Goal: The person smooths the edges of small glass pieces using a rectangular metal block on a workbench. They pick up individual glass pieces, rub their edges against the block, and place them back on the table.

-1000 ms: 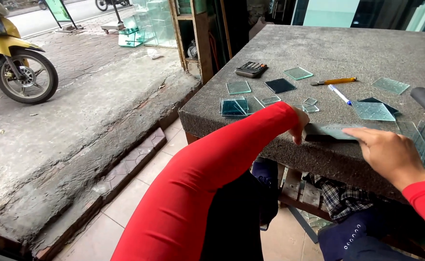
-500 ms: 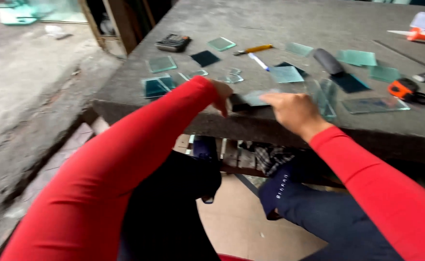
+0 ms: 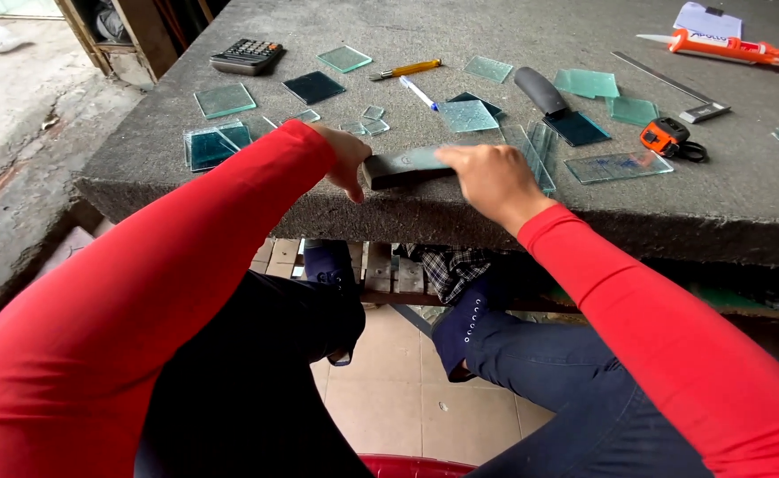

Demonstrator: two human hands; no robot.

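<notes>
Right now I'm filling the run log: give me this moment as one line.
left hand: grips dark block end | right hand: on block | where: table edge | nearby: glass pieces, calculator

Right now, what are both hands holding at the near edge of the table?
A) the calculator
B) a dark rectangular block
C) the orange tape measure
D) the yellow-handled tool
B: the left hand and the right hand grip opposite ends of the dark rectangular block, while the calculator, orange tape measure and yellow-handled tool lie untouched on the table.
</notes>
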